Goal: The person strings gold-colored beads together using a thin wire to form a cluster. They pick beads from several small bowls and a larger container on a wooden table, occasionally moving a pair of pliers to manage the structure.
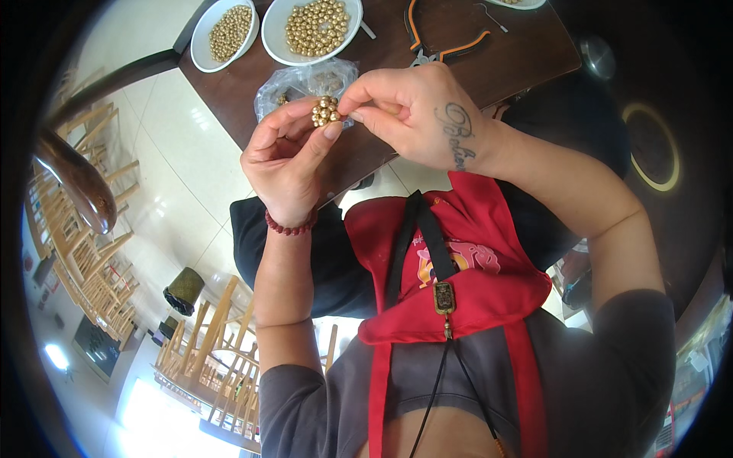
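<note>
Pale floor tiles (pixel 175 175) and stacked wooden chairs (pixel 92 252) fill the left of the view, and a dark brown table (pixel 244 91) stands at the top. On it sit two white bowls: a smaller bowl (pixel 200 47) of golden beads and, beside it to the right, a larger bowl (pixel 269 34) heaped with the same beads, both close to full. Just below them lies a clear plastic bag (pixel 305 80).

Over the table's near edge, the left hand (pixel 286 164) is curled, thumb and forefinger pinched on a small cluster of golden beads (pixel 326 111). The right hand (pixel 416 114) meets it from the other side, its fingertips closed on the same cluster, the other fingers folded in. Whether a thread runs through the beads cannot be made out.

Further right on the table rest orange-handled pliers (pixel 443 47).

Judging by the cluster's few beads against the heaped bowls, the beadwork looks early, with most beads yet unused.
</note>
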A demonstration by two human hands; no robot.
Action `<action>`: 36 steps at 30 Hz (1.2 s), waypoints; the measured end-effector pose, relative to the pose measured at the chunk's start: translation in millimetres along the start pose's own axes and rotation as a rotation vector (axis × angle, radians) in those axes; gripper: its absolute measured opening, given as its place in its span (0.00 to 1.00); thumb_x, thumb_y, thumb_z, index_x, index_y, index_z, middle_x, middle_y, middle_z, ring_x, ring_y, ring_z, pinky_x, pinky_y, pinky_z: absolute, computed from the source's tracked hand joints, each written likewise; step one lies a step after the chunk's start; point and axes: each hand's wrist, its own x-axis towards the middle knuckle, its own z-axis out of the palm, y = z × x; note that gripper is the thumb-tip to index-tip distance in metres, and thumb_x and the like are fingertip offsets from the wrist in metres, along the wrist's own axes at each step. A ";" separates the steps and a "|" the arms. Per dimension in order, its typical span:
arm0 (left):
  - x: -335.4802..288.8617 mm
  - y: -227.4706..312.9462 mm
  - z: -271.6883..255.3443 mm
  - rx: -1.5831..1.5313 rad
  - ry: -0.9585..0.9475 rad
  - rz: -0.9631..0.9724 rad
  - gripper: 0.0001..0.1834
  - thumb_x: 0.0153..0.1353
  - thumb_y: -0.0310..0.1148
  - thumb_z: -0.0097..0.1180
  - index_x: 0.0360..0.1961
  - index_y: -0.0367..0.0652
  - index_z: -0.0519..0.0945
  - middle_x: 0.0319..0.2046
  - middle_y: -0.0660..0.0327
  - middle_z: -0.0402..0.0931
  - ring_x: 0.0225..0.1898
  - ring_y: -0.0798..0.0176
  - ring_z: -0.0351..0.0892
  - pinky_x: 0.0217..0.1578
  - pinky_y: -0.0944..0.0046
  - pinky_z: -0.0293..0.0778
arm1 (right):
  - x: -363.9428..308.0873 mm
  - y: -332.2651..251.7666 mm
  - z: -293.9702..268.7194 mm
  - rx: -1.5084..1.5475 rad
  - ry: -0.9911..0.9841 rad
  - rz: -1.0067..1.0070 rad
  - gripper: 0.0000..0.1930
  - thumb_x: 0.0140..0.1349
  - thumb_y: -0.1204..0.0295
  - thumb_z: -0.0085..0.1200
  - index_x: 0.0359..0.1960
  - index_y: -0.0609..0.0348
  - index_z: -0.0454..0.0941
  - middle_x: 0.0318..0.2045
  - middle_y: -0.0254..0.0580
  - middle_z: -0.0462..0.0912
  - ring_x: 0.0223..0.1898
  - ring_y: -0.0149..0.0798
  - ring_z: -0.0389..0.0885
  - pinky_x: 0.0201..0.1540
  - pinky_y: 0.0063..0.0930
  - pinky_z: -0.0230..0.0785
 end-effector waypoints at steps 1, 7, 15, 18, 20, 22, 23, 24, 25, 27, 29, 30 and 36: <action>0.2 1.2 0.7 0.051 -0.008 0.015 0.17 0.52 0.11 0.61 0.45 0.29 0.76 0.40 0.52 0.80 0.42 0.63 0.81 0.45 0.66 0.78 | 0.6 0.6 -0.6 0.015 -0.007 0.011 0.04 0.53 0.76 0.56 0.31 0.59 0.81 0.14 0.44 0.77 0.17 0.40 0.78 0.25 0.31 0.70; 1.7 7.3 3.9 0.338 -0.067 0.189 0.15 0.51 0.11 0.61 0.41 0.28 0.78 0.40 0.52 0.80 0.41 0.64 0.82 0.41 0.67 0.80 | 4.6 -0.2 -5.1 0.081 -0.117 0.169 0.05 0.54 0.75 0.54 0.30 0.61 0.81 0.16 0.45 0.78 0.20 0.43 0.79 0.28 0.32 0.71; 8.5 10.8 -2.0 0.717 -0.102 0.429 0.15 0.44 0.13 0.66 0.35 0.34 0.82 0.36 0.54 0.82 0.38 0.61 0.83 0.39 0.67 0.79 | 3.0 -1.1 -3.4 -0.158 -0.065 -0.078 0.05 0.58 0.77 0.55 0.36 0.62 0.80 0.23 0.42 0.83 0.22 0.33 0.80 0.26 0.23 0.70; 8.7 15.3 2.2 0.780 -0.066 0.480 0.15 0.43 0.14 0.67 0.35 0.36 0.82 0.35 0.54 0.82 0.37 0.59 0.83 0.38 0.67 0.78 | 0.9 1.6 1.2 -0.118 -0.007 -0.103 0.05 0.58 0.78 0.56 0.36 0.62 0.80 0.23 0.41 0.83 0.21 0.34 0.80 0.26 0.23 0.70; 10.5 20.3 4.6 0.869 -0.085 0.558 0.16 0.43 0.14 0.67 0.35 0.37 0.82 0.35 0.54 0.82 0.37 0.59 0.83 0.39 0.67 0.78 | -0.4 1.9 3.2 -0.081 0.022 -0.102 0.05 0.58 0.79 0.56 0.35 0.62 0.80 0.22 0.39 0.82 0.20 0.29 0.78 0.25 0.21 0.69; 10.2 21.5 5.2 0.928 -0.083 0.612 0.16 0.43 0.15 0.67 0.35 0.37 0.82 0.35 0.53 0.82 0.37 0.59 0.84 0.38 0.67 0.78 | -1.2 -4.3 2.6 -0.040 0.007 -0.013 0.05 0.58 0.79 0.56 0.36 0.62 0.80 0.22 0.36 0.81 0.20 0.24 0.76 0.25 0.18 0.67; 9.6 21.5 5.7 0.942 -0.072 0.625 0.16 0.43 0.15 0.67 0.36 0.37 0.82 0.35 0.53 0.82 0.37 0.58 0.84 0.38 0.67 0.78 | -1.8 -7.9 2.8 -0.019 -0.001 0.031 0.05 0.59 0.79 0.56 0.36 0.62 0.80 0.21 0.35 0.81 0.20 0.22 0.75 0.24 0.16 0.66; 9.0 21.4 5.9 0.956 -0.061 0.639 0.16 0.43 0.15 0.67 0.36 0.37 0.82 0.35 0.53 0.82 0.37 0.58 0.84 0.38 0.67 0.78 | -2.7 -10.6 3.7 0.009 -0.005 0.074 0.05 0.59 0.79 0.56 0.36 0.62 0.80 0.21 0.34 0.81 0.21 0.20 0.74 0.25 0.15 0.65; 8.7 21.4 5.9 0.966 -0.052 0.639 0.16 0.43 0.15 0.67 0.36 0.37 0.82 0.35 0.53 0.82 0.36 0.58 0.84 0.38 0.67 0.78 | -3.3 -13.1 4.2 0.036 -0.008 0.117 0.04 0.59 0.79 0.56 0.36 0.63 0.80 0.21 0.32 0.81 0.21 0.18 0.73 0.25 0.14 0.65; 7.6 21.4 5.8 0.985 -0.035 0.639 0.16 0.43 0.15 0.68 0.36 0.37 0.82 0.35 0.53 0.82 0.36 0.58 0.84 0.38 0.66 0.78 | -4.5 -13.3 8.9 0.129 0.023 0.186 0.04 0.58 0.77 0.56 0.34 0.63 0.81 0.18 0.33 0.78 0.19 0.20 0.70 0.24 0.16 0.63; 8.0 21.8 9.0 0.982 -0.028 0.641 0.16 0.43 0.15 0.68 0.36 0.37 0.82 0.35 0.53 0.82 0.36 0.58 0.84 0.38 0.66 0.78 | -7.6 -9.5 19.2 0.256 0.096 0.241 0.04 0.56 0.75 0.57 0.31 0.62 0.81 0.13 0.36 0.73 0.14 0.26 0.66 0.20 0.23 0.60; 8.4 21.7 10.4 0.981 -0.024 0.641 0.16 0.43 0.15 0.68 0.36 0.37 0.82 0.35 0.53 0.82 0.36 0.58 0.84 0.38 0.66 0.78 | -8.1 -9.6 18.9 0.273 0.097 0.258 0.04 0.56 0.75 0.57 0.31 0.63 0.82 0.13 0.35 0.74 0.15 0.25 0.67 0.21 0.22 0.60; 6.2 18.6 11.2 0.976 -0.013 0.581 0.16 0.43 0.15 0.67 0.36 0.37 0.82 0.34 0.54 0.82 0.36 0.59 0.83 0.37 0.67 0.78 | -3.8 -16.6 10.6 0.370 0.034 0.407 0.06 0.56 0.76 0.58 0.32 0.68 0.82 0.16 0.31 0.77 0.19 0.20 0.70 0.23 0.20 0.63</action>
